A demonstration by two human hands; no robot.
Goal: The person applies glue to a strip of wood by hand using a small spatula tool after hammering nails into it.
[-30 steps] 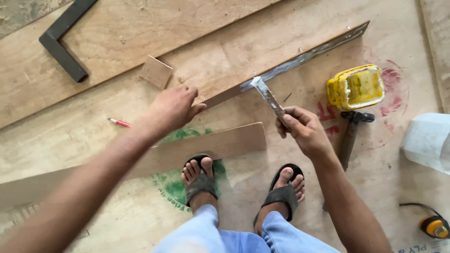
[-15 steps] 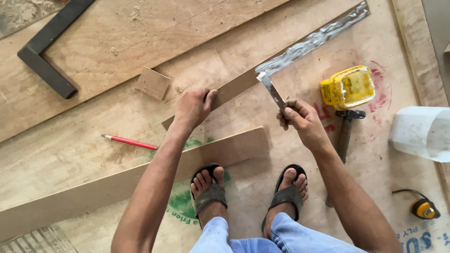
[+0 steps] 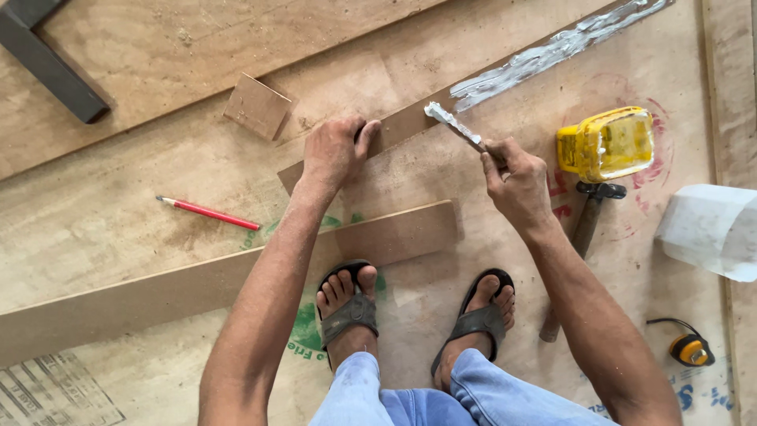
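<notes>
A long narrow wooden strip [image 3: 410, 122] lies slanted on the plywood floor, its far part coated with whitish glue [image 3: 552, 51]. My left hand [image 3: 335, 150] presses down on the strip's bare near part. My right hand [image 3: 516, 181] grips a flat glue-smeared spreader [image 3: 453, 125], whose tip touches the strip right where the glue coat ends. A second, wider wooden strip [image 3: 197, 288] lies across the floor in front of my sandalled feet.
A yellow glue tub [image 3: 607, 143] sits right of my right hand, with a hammer [image 3: 579, 237] just below it. A red pencil [image 3: 209, 213], a small wood square [image 3: 256, 106], a dark steel square [image 3: 47, 63], a white container [image 3: 710, 229] and a yellow tape measure [image 3: 690, 349] lie around.
My left hand has slid down the strip toward its near end. The spreader has moved down the strip with it, and the glue coat has grown longer.
</notes>
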